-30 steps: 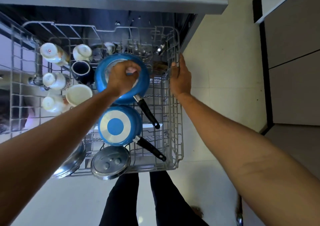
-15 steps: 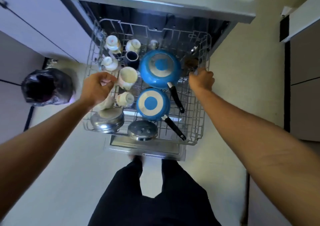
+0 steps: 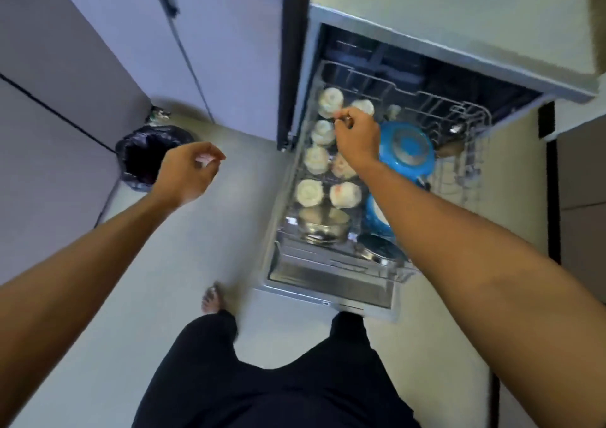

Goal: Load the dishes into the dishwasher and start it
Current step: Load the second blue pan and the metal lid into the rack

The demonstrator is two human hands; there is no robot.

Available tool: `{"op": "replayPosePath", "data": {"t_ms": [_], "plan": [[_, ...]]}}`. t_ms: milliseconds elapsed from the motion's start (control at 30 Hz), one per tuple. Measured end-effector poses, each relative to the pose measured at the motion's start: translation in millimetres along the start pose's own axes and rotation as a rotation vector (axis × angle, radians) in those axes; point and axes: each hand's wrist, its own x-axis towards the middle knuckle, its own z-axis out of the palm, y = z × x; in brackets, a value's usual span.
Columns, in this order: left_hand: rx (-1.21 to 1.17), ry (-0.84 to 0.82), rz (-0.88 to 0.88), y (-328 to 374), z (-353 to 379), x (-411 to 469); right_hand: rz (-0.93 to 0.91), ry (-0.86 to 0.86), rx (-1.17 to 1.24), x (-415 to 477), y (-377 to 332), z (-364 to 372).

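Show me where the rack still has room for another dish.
Bare rack wire lies right of the blue pans and behind the cups at the back. The left column of cups and the front, with steel bowl and lid, are crowded.

Right hand [image 3: 355,137] curled over the white cups [image 3: 310,193] in the pulled-out rack [image 3: 465,178], left hand [image 3: 187,171] hanging loose above the floor [image 3: 196,247].

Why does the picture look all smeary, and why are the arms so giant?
Head view: motion blur smears the white cups and rack wires; the wide lens stretches things near the edges, so the forearms look huge; the dishwasher sits in dark shadow inside.
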Motion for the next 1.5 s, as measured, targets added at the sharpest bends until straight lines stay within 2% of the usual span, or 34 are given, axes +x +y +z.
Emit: {"op": "replayPosePath", "data": {"t_ms": [200,300,400,467,600,833,1000,1100,1200,1267,1367,1500], "plan": [[-0.017,0.105,-0.080,-60,-114,5,-0.181,-0.142,-0.031,-47,-133,113],[0.008,0.154,-0.075,-76,-152,27,-0.282,-0.204,-0.064,-38,-184,139],[-0.029,0.215,-0.088,-80,-179,54,-0.367,-0.184,-0.065,-13,-225,151],[-0.049,0.255,-0.085,-79,-194,78,-0.453,-0.157,-0.064,11,-250,155],[-0.032,0.218,-0.051,-75,-214,135,-0.551,-0.135,-0.115,75,-278,157],[0.077,0.250,0.027,-63,-237,292,-0.522,0.035,-0.108,220,-318,171],[0.244,0.272,0.124,-30,-234,415,-0.456,0.025,-0.120,312,-335,183],[0.392,0.142,0.005,-10,-235,479,-0.478,0.100,-0.177,362,-351,190],[0.386,-0.084,-0.238,-3,-235,524,-0.535,0.213,-0.268,409,-377,197],[0.393,-0.154,-0.294,-4,-235,538,-0.567,0.221,-0.336,436,-394,199],[0.422,-0.210,-0.318,-2,-234,544,-0.527,0.120,-0.432,473,-413,199],[0.434,-0.260,-0.342,-1,-236,548,-0.338,-0.070,-0.458,505,-423,202]]}}
